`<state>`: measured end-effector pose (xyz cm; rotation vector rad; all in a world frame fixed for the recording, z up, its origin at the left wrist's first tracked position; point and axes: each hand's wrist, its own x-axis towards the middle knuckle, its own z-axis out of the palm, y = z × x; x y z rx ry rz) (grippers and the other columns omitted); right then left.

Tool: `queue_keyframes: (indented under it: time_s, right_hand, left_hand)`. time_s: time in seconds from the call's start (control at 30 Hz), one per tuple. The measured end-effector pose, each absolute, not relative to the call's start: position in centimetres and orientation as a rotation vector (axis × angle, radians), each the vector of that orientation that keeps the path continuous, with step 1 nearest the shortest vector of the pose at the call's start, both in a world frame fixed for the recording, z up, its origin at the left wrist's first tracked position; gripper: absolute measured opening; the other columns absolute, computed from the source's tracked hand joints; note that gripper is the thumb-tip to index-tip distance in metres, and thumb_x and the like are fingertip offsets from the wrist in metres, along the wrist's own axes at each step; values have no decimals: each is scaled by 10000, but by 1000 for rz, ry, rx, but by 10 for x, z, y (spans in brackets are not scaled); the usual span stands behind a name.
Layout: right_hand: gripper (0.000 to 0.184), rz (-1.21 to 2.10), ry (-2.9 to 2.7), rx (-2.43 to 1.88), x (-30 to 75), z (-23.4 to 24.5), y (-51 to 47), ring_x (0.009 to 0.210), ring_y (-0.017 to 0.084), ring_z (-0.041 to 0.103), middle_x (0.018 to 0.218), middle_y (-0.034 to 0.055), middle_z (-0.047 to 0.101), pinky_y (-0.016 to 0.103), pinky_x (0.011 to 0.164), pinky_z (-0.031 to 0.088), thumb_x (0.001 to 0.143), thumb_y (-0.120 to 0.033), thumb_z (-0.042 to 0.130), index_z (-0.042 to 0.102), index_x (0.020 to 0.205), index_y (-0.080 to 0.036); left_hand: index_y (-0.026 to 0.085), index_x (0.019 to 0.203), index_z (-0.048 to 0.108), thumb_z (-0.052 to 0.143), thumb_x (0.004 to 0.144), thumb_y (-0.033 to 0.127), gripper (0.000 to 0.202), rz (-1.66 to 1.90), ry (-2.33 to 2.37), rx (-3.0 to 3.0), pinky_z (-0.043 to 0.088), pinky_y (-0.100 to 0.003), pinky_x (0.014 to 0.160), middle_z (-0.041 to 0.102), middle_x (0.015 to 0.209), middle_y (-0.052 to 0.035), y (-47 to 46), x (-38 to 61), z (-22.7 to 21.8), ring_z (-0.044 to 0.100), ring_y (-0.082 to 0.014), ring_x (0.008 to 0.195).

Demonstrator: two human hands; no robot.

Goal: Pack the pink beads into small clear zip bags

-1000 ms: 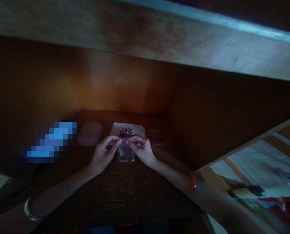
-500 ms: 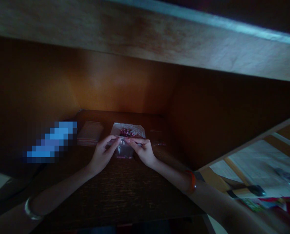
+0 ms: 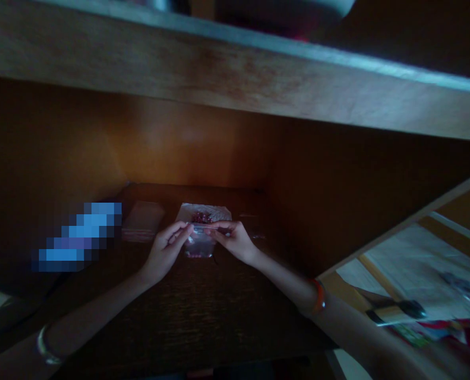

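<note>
Clear plastic of a small bag (image 3: pixel 198 244) is pinched along its top edge by both hands. The left hand (image 3: pixel 165 253) and the right hand (image 3: pixel 235 241) are held nearly fingertip to fingertip, each closed on the rim between fingers and thumb. The bag is held upright just above the dark wooden table (image 3: pixel 187 316), with pink beads (image 3: pixel 195 255) gathered at its bottom. A silver bangle (image 3: pixel 47 345) is worn on the left wrist, and an orange bangle (image 3: pixel 317 296) is worn on the right.

Just behind the hands, a white paper sheet (image 3: pixel 185 212) is laid on the table, and a heap of dark pink beads (image 3: pixel 201 217) is piled on it. To the left of the sheet, a flat stack of clear bags (image 3: pixel 143 221) is placed, while a small clear item (image 3: pixel 252 227) is barely made out to the right. Farther left, a blue object (image 3: pixel 78 237) is blurred beyond recognition.

Beyond all this, a brown back panel (image 3: pixel 187 148) is seen beneath a wooden shelf board (image 3: pixel 235 84) — both are tilted in the view.
</note>
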<state>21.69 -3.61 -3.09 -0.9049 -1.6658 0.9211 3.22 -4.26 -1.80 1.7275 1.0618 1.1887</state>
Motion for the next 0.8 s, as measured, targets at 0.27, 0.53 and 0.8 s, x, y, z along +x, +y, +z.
queue_keyframes:
  time_s: [0.27, 0.53, 0.8]
  right_hand:
    - [147, 866, -1501, -1019, 269, -29, -43, 696, 128, 638, 812, 22, 701, 261, 657, 518, 751, -269, 629, 690, 860, -192]
    - [256, 599, -1259, -1304, 316, -51, -34, 772, 170, 646, 874, 72, 684, 320, 723, 517, 714, -226, 596, 622, 958, -153]
    - [404, 483, -1231, -1520, 330, -67, -22, 782, 165, 635, 827, 39, 653, 321, 769, 502, 625, -54, 544, 573, 1015, -154]
  left_hand:
    - [153, 826, 575, 518, 817, 308, 166, 1045, 903, 1587, 520, -233, 537, 620, 692, -13, -33, 89, -28, 613, -127, 588]
    - [137, 854, 562, 534, 750, 139, 108, 1008, 919, 1723, 528, -278, 629, 654, 813, -65, -9, 151, -43, 645, -156, 723]
    - [114, 883, 561, 503, 712, 17, 205, 934, 1115, 1965, 487, -334, 783, 656, 850, -89, 13, 164, -57, 630, -180, 814]
